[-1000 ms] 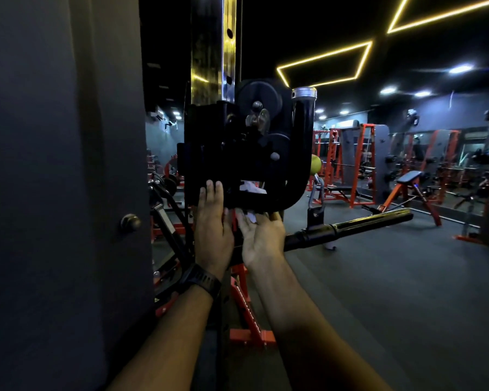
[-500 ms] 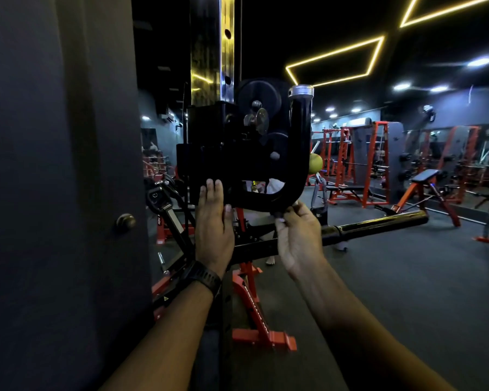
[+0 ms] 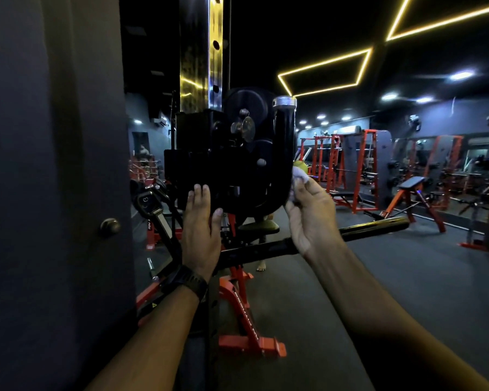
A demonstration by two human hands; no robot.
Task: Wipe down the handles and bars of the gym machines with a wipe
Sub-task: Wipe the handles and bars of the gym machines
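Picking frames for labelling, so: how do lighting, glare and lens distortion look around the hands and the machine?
Head view: dim overall, so the black pulley housing is nearly featureless. Head view: the yellow ceiling strips throw glare down the upright post. Head view: the wipe in the right hand is bright but softly blurred. Head view: wide-angle stretch on the forearms at the bottom edge.

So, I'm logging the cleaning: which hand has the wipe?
The right hand: it holds the white wipe against the curved bar. The left hand lies flat on the black carriage, holding nothing.
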